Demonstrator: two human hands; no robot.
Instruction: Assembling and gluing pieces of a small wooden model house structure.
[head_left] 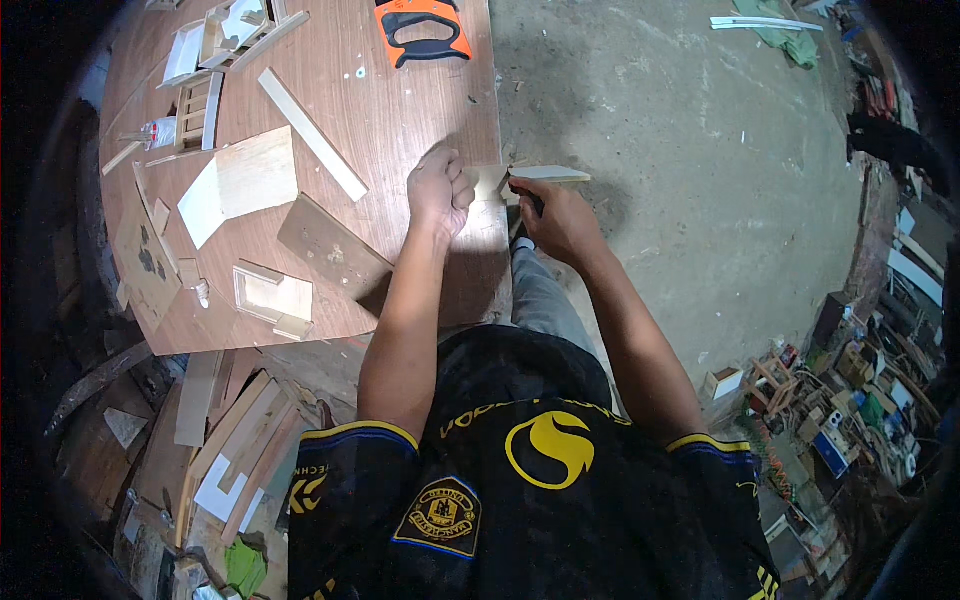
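Note:
My left hand [438, 188] is closed in a fist on a small pale wood piece [489, 182] at the right edge of the brown wooden table [400, 110]. My right hand [556, 218] sits just to its right, past the table edge, fingers closed on a dark tool whose shape is hidden. A pale wooden strip [550, 174] sticks out to the right above my right hand, over the concrete floor.
On the table lie a long pale slat [312, 133], a pale board [245, 182], a brown panel [332, 246], a small wooden frame [272, 297] and an orange-and-black saw handle [422, 30]. Wood offcuts pile at lower left. Clutter stands at far right.

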